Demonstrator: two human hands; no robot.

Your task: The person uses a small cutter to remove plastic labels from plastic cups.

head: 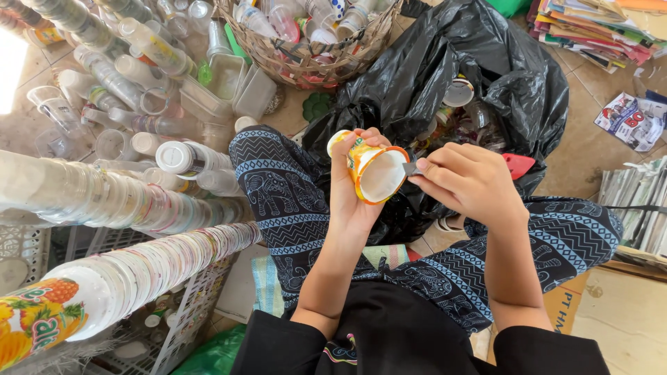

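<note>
My left hand [351, 198] grips a small orange and yellow plastic cup [375, 172] tilted on its side, its white inside facing me. My right hand [469, 182] pinches a small blade-like tool [410, 169] with a red handle [517, 164] against the cup's rim. Both hands hover above my knees, which are covered in dark patterned trousers [278, 187]. A black plastic bag [458, 62] full of used cups lies open just beyond the hands.
Long stacks of nested clear cups [125, 194] lie at the left over a white crate [174, 326]. A woven basket [306, 59] of bottles stands at the top. Loose bottles and containers [139, 76] cover the floor. Piles of paper [597, 28] and cardboard [639, 208] sit at the right.
</note>
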